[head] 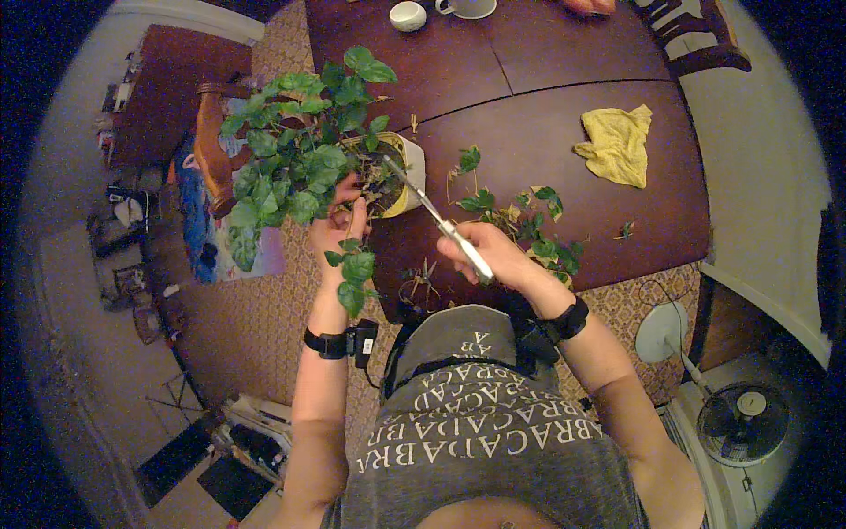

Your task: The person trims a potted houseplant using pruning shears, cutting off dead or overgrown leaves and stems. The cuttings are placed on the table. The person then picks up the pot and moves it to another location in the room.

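Observation:
A leafy green potted plant (291,159) spreads to the left out of a pale square pot (414,165) on the dark wooden table. My left hand (344,218) is at the pot's near left side among the stems, its fingers partly hidden by leaves; a leafy stem (357,268) hangs over its wrist. In my right hand (486,254) is a slim metal tool with a light handle (466,251), its kind unclear, its tip over the soil in the pot. Cut or fallen leafy stems (529,225) lie on the table beyond my right hand. Dry plant bits (423,284) lie near the table's front edge.
A crumpled yellow cloth (618,145) lies at the right of the table (615,231). A small white bowl (408,16) and a mug (472,6) stand at the far side, near part of another person's hand (590,6). Wooden chairs flank the table; a fan (743,423) is at lower right.

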### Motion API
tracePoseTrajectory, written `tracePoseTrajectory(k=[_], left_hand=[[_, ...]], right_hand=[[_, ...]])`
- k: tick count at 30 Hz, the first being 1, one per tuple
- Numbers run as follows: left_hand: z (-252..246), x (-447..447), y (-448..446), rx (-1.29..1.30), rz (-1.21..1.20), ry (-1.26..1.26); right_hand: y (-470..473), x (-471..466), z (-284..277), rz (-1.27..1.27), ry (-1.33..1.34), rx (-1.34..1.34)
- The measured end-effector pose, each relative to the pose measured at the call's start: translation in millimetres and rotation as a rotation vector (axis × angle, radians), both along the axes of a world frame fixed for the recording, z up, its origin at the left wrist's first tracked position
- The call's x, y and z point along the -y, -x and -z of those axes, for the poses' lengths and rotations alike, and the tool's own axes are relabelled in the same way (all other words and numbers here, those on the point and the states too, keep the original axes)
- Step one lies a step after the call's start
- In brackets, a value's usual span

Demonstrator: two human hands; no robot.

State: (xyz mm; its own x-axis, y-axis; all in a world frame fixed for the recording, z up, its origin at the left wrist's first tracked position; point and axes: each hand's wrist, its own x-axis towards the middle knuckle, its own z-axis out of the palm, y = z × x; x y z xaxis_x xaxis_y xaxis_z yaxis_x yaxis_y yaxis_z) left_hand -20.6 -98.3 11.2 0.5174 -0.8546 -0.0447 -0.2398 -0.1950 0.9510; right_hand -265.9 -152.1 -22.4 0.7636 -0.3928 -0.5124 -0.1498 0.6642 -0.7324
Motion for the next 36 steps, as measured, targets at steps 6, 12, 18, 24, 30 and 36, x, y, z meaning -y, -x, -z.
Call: tracePoseTrajectory(k=[6, 12, 18, 24, 30, 36], left_hand=[[3.1, -1.6, -6.8, 0.179, 0.057, -0.006], [-2.7, -3.6, -5.5, 0.537, 0.056, 0.002], [-1.1, -4.2, -11.2, 0.260, 0.060, -0.052], [2.3, 1.4, -6.0, -0.038, 0.052, 0.134], [-12.2, 7.1, -1.3, 0.354, 0.119, -0.017], [-14.7, 7.6, 4.5, 0.510, 0.070, 0.001]], right_hand=[[6.7, -3.7, 4.5, 0.005, -0.069, 0.001], [10.9, -13.9, 4.8, 0.016, -0.067, 0.008], [21.6, -14.7, 6.7, -0.003, -0.007, 0.004], [29.7, -13.6, 9.0, 0.011, 0.021, 0.002], [32.5, -14.7, 10.2, -0.022, 0.063, -0.013], [30.1, -23.7, 20.2, -0.112, 0.086, -0.050]])
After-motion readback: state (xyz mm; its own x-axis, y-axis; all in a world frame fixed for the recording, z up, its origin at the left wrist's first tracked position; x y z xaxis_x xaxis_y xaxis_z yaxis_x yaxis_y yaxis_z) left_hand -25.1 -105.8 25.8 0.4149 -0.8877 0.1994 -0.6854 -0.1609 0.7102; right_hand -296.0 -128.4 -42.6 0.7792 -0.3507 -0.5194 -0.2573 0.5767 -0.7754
